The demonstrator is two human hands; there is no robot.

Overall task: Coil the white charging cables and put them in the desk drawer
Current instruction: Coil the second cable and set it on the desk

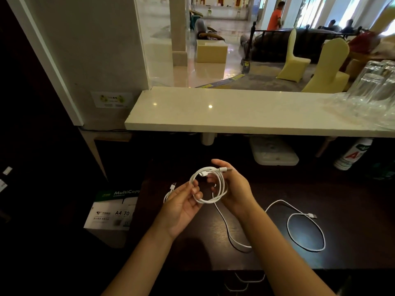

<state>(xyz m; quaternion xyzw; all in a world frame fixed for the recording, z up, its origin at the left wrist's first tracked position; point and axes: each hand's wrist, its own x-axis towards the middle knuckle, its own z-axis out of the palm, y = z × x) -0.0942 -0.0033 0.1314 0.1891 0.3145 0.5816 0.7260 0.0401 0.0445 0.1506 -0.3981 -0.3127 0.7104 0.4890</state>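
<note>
Above the dark table (277, 259), both hands hold a half-wound white cable coil (208, 184): left hand (183, 201) fingers pinch its near side, right hand (232, 189) curls round the far side. Light, limp, springy; pinch where the loops cross. Second cable (305, 229) lies loose at right.

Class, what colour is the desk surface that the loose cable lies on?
Dark brown desk under the white loose cable; head view.

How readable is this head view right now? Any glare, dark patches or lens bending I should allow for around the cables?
Head view: the dark desk is dim, yet the coil held between left hand and right hand reads clearly; a bluish sheen sits inside the loose cable; glare spots dot the white counter; the lobby behind is overexposed; wide-angle bending curves the edges.
</note>
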